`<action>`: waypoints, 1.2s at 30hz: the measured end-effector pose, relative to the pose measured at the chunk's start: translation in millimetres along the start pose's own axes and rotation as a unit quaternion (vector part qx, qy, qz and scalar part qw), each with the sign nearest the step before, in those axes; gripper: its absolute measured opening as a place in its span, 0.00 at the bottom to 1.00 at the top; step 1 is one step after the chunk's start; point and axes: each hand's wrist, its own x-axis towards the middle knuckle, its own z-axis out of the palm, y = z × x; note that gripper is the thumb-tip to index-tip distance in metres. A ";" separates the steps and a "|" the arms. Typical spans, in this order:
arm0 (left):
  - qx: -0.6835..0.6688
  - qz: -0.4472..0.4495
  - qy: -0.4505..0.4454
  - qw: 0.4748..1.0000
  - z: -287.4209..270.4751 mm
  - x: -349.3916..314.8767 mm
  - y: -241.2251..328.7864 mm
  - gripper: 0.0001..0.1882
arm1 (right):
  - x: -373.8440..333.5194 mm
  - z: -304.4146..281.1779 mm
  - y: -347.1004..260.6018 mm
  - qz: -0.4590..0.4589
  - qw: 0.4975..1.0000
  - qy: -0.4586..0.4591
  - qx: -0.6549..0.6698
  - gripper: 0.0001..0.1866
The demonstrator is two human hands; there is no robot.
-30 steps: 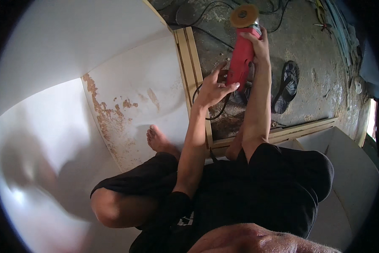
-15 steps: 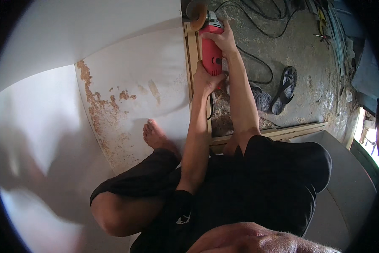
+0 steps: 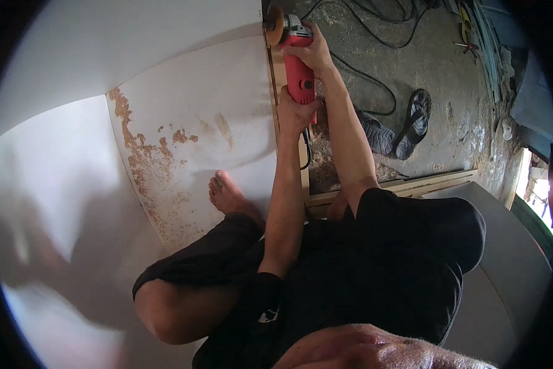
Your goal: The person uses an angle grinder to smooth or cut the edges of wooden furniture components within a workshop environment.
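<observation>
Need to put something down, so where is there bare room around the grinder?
Bare room: the grey concrete floor between the looped black cable and the dark strapped sandals; also the white panel between the flaky brown stain and the pale wooden strips. Crowded: around the red angle grinder, held by the left hand and right hand near the strips.

No text is readable; the white mark on black clothing may be print.

The red angle grinder has swung from above the floor to the wooden edge of the white panel, disc turned sideways.
</observation>
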 end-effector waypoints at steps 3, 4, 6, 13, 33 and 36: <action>-0.006 -0.003 0.001 1.000 1.6 0.7 -2.4 0.37 | -1.4 2.3 -2.3 0.007 1.000 0.000 0.000 0.51; -0.004 0.002 0.000 1.000 2.5 0.5 -2.5 0.37 | -1.0 1.0 -1.9 0.005 1.000 0.003 -0.006 0.51; 0.004 0.006 -0.002 1.000 2.3 -1.3 3.7 0.38 | 4.2 -1.3 4.7 -0.006 1.000 0.010 -0.017 0.52; 0.009 0.006 0.014 1.000 -2.3 -1.6 1.9 0.37 | 2.2 6.6 -2.7 0.000 0.999 -0.007 -0.038 0.49; -0.002 -0.007 -0.004 1.000 -0.1 5.8 9.4 0.37 | 14.9 5.9 0.4 0.032 0.997 0.012 -0.063 0.51; -0.018 -0.009 -0.015 1.000 -2.1 4.4 11.1 0.39 | 12.8 6.8 1.6 0.045 0.998 0.000 -0.044 0.52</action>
